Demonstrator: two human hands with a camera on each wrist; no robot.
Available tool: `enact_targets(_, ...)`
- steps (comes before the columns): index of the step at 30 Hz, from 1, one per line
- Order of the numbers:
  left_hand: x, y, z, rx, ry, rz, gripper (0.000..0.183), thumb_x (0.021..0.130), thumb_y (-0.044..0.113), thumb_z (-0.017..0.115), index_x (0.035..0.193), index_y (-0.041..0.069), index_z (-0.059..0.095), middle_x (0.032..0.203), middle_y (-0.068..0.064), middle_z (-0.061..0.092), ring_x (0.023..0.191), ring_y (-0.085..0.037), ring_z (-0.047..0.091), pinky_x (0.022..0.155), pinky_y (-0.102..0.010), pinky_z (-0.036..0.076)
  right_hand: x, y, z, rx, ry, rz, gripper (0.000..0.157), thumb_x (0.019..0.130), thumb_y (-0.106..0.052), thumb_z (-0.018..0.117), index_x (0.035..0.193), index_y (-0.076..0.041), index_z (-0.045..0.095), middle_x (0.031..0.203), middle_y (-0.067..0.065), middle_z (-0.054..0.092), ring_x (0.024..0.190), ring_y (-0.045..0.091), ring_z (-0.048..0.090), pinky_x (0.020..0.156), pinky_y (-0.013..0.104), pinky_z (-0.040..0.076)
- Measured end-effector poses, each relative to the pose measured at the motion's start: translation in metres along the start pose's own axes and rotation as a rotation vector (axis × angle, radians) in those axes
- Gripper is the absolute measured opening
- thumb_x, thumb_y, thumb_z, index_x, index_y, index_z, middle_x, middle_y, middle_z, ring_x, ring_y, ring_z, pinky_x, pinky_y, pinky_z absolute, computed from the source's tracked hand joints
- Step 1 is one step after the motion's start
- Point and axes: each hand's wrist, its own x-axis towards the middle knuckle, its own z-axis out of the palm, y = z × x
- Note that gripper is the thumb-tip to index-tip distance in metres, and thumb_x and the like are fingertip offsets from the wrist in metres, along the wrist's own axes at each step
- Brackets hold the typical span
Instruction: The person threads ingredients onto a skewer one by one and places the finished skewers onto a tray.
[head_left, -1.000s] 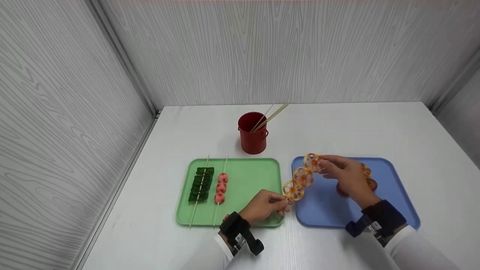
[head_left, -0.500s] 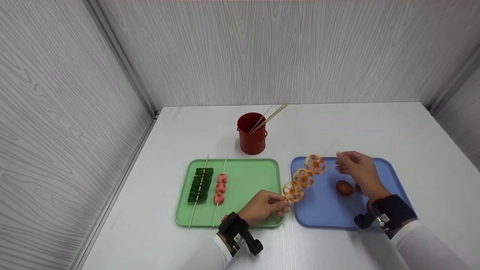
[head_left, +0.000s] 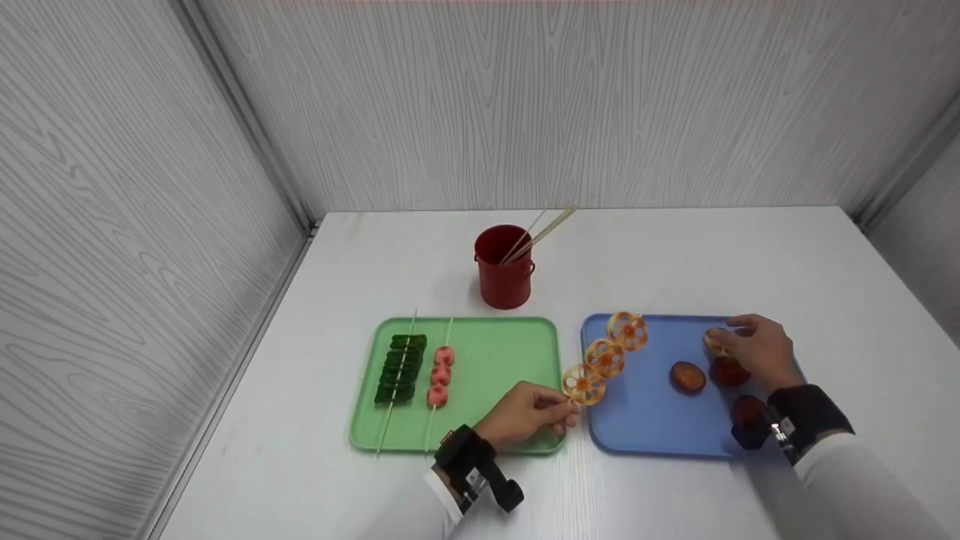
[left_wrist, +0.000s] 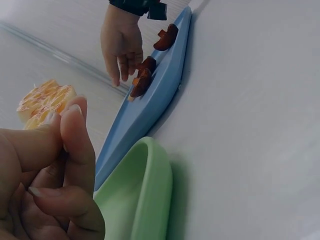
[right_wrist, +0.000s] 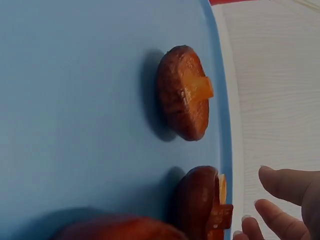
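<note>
Currently, the left hand (head_left: 529,414) pinches the lotus skewer (head_left: 604,359) by its near end, slices over the blue tray's (head_left: 637,431) left edge. The right hand (head_left: 765,354), fingers loosely parted, reaches toward a loose lotus slice (head_left: 714,342) near the far right corner; contact is unclear. A slackened pinch could tip the skewer.

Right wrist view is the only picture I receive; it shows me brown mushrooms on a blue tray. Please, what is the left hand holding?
Observer: The left hand pinches the near end of a skewer of three lotus slices.

Operator: Thank you. Is there a second tray?

Observer: Yes, a green tray, to the left of the blue tray.

Operator: And what is lying on it, please?

Observer: Two loaded skewers, one with dark green pieces and one with pink pieces.
</note>
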Motion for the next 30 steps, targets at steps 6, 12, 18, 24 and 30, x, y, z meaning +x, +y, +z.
enact_targets(6, -0.002, 0.001, 0.000, 0.012, -0.003, 0.010, 0.017, 0.094, 0.005, 0.062, 0.103, -0.006, 0.072, 0.088, -0.019, 0.072, 0.064, -0.005, 0.061, 0.065, -0.022, 0.053, 0.003, 0.007, -0.001, -0.074, -0.075, 0.016, 0.069, 0.094, -0.037, 0.063, 0.130, 0.018, 0.044, 0.125, 0.038, 0.048, 0.111, 0.046, 0.050, 0.085, 0.044, 0.046)
enact_targets(12, -0.002, 0.001, 0.001, -0.007, -0.002, -0.007, 0.017, 0.095, 0.004, 0.061, 0.104, -0.005, 0.072, 0.087, -0.018, 0.072, 0.064, -0.006, 0.061, 0.063, -0.021, 0.052, 0.003, 0.010, 0.003, -0.155, -0.065, 0.021, 0.066, 0.092, -0.033, 0.066, 0.122, 0.023, 0.048, 0.114, 0.035, 0.055, 0.097, 0.039, 0.055, 0.071, 0.031, 0.045)
enact_targets(18, -0.002, 0.001, 0.001, 0.003, 0.013, -0.006, 0.017, 0.095, 0.005, 0.062, 0.104, -0.004, 0.072, 0.086, -0.017, 0.072, 0.062, -0.006, 0.060, 0.062, -0.019, 0.051, 0.002, 0.005, 0.009, -0.201, 0.054, -0.104, 0.056, 0.086, -0.023, 0.072, 0.117, 0.020, 0.052, 0.104, 0.034, 0.058, 0.091, 0.042, 0.056, 0.071, 0.040, 0.046)
enact_targets(24, -0.001, 0.000, 0.002, -0.002, 0.001, -0.005, 0.017, 0.094, 0.004, 0.062, 0.104, -0.007, 0.071, 0.086, -0.017, 0.072, 0.062, -0.005, 0.060, 0.061, -0.018, 0.051, 0.000, 0.006, 0.014, -0.207, 0.115, -0.180, 0.053, 0.082, -0.017, 0.075, 0.115, 0.017, 0.050, 0.101, 0.035, 0.059, 0.091, 0.047, 0.056, 0.076, 0.053, 0.045)
enact_targets(30, -0.001, 0.000, 0.001, 0.014, -0.013, 0.006, 0.017, 0.095, 0.003, 0.061, 0.104, -0.007, 0.071, 0.087, -0.017, 0.072, 0.063, -0.004, 0.060, 0.062, -0.017, 0.051, -0.003, 0.007, 0.016, -0.216, 0.137, -0.180, 0.049, 0.084, -0.019, 0.074, 0.115, 0.008, 0.047, 0.089, 0.027, 0.061, 0.080, 0.042, 0.057, 0.064, 0.045, 0.041)
